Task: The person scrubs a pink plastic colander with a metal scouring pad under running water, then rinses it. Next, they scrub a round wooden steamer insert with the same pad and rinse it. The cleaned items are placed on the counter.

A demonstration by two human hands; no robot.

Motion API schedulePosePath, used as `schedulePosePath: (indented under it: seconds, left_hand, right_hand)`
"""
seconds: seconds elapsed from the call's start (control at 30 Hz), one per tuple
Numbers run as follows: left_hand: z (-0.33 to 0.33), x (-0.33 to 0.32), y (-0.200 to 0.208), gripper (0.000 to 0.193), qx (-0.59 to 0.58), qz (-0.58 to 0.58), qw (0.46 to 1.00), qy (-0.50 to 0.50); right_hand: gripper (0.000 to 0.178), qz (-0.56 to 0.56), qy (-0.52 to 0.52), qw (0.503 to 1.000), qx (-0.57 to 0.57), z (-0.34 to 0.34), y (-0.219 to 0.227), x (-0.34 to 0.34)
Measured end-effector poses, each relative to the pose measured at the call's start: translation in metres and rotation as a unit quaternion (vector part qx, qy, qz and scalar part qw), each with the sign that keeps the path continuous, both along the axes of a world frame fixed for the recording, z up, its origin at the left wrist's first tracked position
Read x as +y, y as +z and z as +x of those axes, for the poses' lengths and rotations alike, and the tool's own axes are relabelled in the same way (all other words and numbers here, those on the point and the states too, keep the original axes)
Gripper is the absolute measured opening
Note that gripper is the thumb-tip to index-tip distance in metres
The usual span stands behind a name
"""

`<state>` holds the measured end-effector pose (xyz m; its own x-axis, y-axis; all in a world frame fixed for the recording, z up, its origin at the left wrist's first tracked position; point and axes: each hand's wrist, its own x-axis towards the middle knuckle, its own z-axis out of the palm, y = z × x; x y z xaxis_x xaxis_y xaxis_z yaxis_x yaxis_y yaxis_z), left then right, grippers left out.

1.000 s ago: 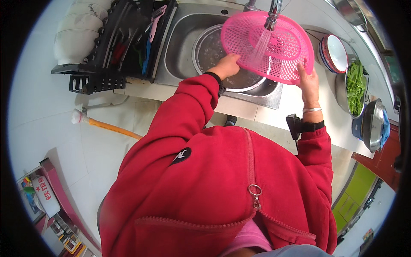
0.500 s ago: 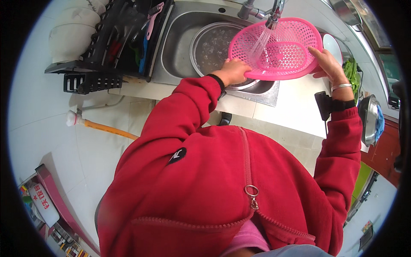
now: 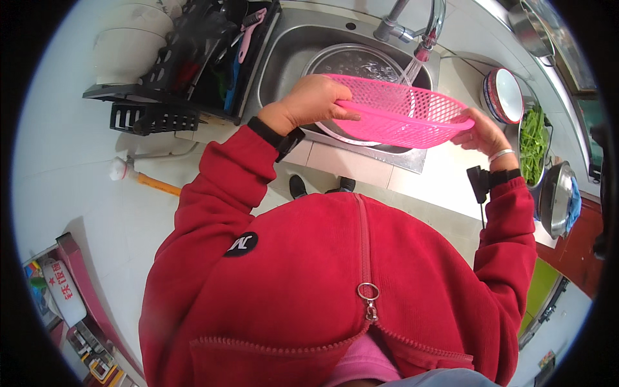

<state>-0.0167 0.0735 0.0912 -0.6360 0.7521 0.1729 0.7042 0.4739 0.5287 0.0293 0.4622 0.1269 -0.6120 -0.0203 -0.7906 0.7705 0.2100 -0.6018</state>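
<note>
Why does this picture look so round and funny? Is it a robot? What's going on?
There's no robot here, just a person in a red jacket. The camera sits on their head and looks down, so you see what's in front of them. Its very wide lens bends straight edges and leaves dark corners.

The left hand and the right hand hold a pink basket full of little holes, one at each end. Water runs down toward it from the tap. Underneath is a sink with a metal bowl in it.

On the right are stacked bowls and leafy greens. On the left is a black dish rack with white bowls.
</note>
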Motion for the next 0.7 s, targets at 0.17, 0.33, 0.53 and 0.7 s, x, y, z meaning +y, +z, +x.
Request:
schedulePosePath:
  seconds: [0.17, 0.33, 0.53, 0.7]
  left_hand:
    - [0.005, -0.017, 0.039, 0.04, 0.07, -0.031, 0.996, 0.034]
    - [0.01, -0.01, 0.055, 0.04, 0.12, -0.098, 0.983, 0.094]
    - [0.011, 0.008, 0.061, 0.039, 0.105, -0.1, 0.974, 0.174]
    - [0.003, 0.028, 0.066, 0.037, -0.003, -0.134, 0.95, 0.281]
  right_hand:
    - [0.042, -0.052, -0.035, 0.996, 0.069, -0.016, -0.047, -0.027]
    - [0.042, -0.051, -0.036, 0.982, 0.179, -0.06, -0.067, -0.043]
    - [0.047, 0.005, 0.025, 0.959, 0.284, -0.11, -0.105, -0.048]
    - [0.063, 0.14, -0.019, 0.926, 0.351, -0.159, -0.138, -0.035]
